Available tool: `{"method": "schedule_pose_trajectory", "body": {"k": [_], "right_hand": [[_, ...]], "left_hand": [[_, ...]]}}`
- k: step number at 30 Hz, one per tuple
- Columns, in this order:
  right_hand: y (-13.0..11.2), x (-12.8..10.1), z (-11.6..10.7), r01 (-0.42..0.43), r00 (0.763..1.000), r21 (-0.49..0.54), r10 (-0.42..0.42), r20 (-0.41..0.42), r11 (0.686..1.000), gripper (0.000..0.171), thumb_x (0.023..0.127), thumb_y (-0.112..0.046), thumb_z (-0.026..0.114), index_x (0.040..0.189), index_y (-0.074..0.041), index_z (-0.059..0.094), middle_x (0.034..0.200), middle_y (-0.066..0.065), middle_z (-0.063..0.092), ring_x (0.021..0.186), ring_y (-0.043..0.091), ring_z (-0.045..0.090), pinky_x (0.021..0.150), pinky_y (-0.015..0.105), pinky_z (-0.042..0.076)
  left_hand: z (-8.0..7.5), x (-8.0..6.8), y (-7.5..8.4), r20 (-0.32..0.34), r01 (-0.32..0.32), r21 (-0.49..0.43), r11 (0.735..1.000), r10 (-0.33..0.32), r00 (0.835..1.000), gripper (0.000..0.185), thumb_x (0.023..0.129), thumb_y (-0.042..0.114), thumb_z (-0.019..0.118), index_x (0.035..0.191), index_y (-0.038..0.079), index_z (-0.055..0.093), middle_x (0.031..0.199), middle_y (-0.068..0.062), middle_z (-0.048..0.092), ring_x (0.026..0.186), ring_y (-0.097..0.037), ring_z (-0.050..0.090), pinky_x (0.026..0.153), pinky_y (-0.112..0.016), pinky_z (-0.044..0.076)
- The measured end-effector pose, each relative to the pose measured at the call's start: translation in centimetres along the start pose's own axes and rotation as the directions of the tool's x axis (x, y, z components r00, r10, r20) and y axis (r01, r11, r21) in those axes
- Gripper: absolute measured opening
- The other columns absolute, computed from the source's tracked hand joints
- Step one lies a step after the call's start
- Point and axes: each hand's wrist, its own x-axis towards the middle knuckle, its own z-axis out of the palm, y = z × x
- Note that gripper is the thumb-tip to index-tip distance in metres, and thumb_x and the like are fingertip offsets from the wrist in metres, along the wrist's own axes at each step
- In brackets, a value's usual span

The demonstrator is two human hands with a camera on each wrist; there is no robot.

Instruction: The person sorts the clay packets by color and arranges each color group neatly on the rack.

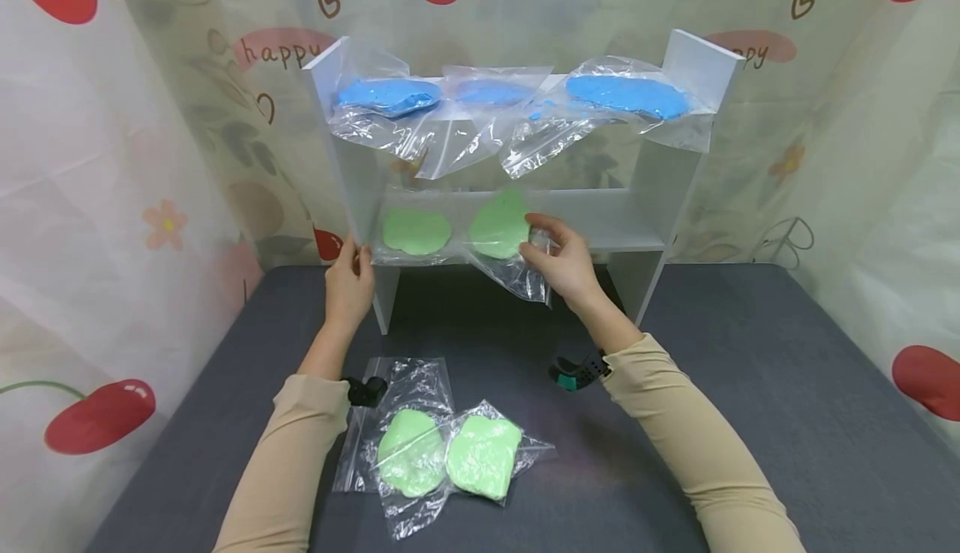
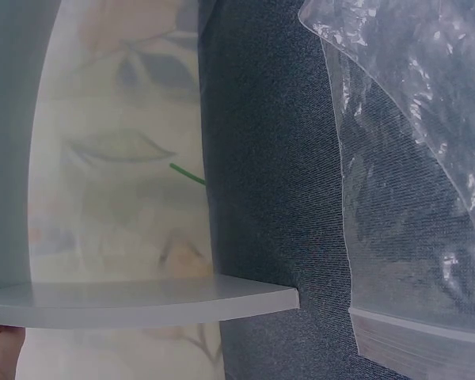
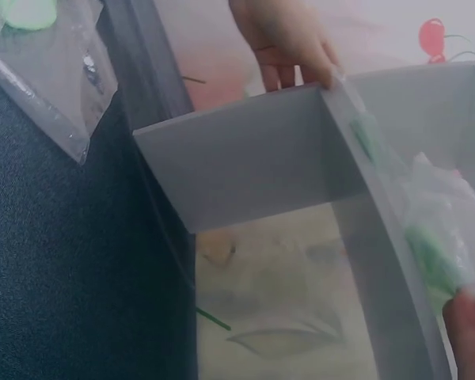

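Observation:
My right hand [image 1: 564, 263] pinches the right edge of a clear zip bag holding a flat green clay-like slab [image 1: 498, 228], at the front of the white shelf unit's lower board [image 1: 592, 211]. To its left on that board lies another bagged green slab [image 1: 417, 231]. My left hand [image 1: 350, 286] grips the front edge of the unit's left side panel [image 1: 358, 195], at the lower board's height. In the right wrist view, the left hand [image 3: 289, 39] has its fingers along the panel's outer face. Only fingers [image 3: 467, 336] of the right hand show there, against the bag.
Several bagged blue slabs [image 1: 626, 95] lie on the top board, their clear plastic hanging over its front. On the dark table [image 1: 750, 386], two bagged green slabs [image 1: 483, 455] overlap between my forearms. A patterned cloth [image 1: 847, 161] surrounds the table at the back and sides.

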Motion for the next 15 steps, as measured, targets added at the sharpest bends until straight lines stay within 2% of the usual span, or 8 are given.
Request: {"method": "schedule_pose_trajectory", "body": {"k": [4,6,10,13,15], "right_hand": [[0.3,0.3,0.4,0.024,0.998,-0.041,-0.027,-0.058,0.999,0.042,0.085,-0.007,0.062,0.127,-0.001,0.054,0.133,0.015,0.052,0.125,0.025,0.046,0.092,0.035,0.044],[0.4,0.5,0.6,0.026,0.997,-0.044,-0.029,-0.078,0.999,0.041,0.085,-0.007,0.063,0.125,-0.001,0.055,0.13,0.016,0.054,0.123,0.027,0.048,0.09,0.036,0.044],[0.3,0.7,0.9,0.032,0.994,-0.063,-0.038,-0.105,0.997,0.039,0.084,-0.007,0.064,0.122,-0.001,0.058,0.122,0.017,0.058,0.095,0.018,0.055,0.073,0.022,0.045],[0.2,0.8,1.1,0.042,0.992,-0.081,-0.051,-0.116,0.996,0.037,0.083,-0.006,0.064,0.12,-0.001,0.059,0.118,0.017,0.06,0.072,0.008,0.049,0.061,0.016,0.042],[0.1,0.8,1.2,0.046,0.991,-0.095,-0.058,-0.12,0.994,0.037,0.083,-0.007,0.064,0.119,-0.001,0.06,0.118,0.016,0.06,0.067,0.002,0.046,0.059,0.014,0.04]], "left_hand": [[0.0,0.0,0.0,0.002,-0.001,-0.005,1.0,0.001,1.0,0.043,0.099,0.017,0.041,0.142,0.01,0.04,0.122,-0.024,0.06,0.112,-0.037,0.06,0.084,-0.05,0.051],[0.0,-0.1,0.0,0.003,-0.001,-0.006,1.0,0.001,1.0,0.044,0.099,0.017,0.041,0.142,0.01,0.039,0.123,-0.024,0.059,0.112,-0.038,0.06,0.084,-0.05,0.051],[0.0,0.0,-0.1,-0.003,-0.006,-0.007,1.0,0.006,1.0,0.045,0.099,0.016,0.041,0.143,0.01,0.038,0.124,-0.025,0.058,0.112,-0.038,0.059,0.084,-0.05,0.052],[0.1,0.0,-0.1,-0.012,-0.015,-0.014,1.0,0.014,1.0,0.045,0.099,0.015,0.041,0.143,0.01,0.038,0.125,-0.025,0.057,0.112,-0.039,0.059,0.084,-0.05,0.052],[0.2,0.0,-0.1,-0.017,-0.017,-0.019,1.0,0.017,1.0,0.045,0.099,0.015,0.041,0.143,0.009,0.038,0.127,-0.025,0.056,0.113,-0.039,0.059,0.085,-0.05,0.051]]}}
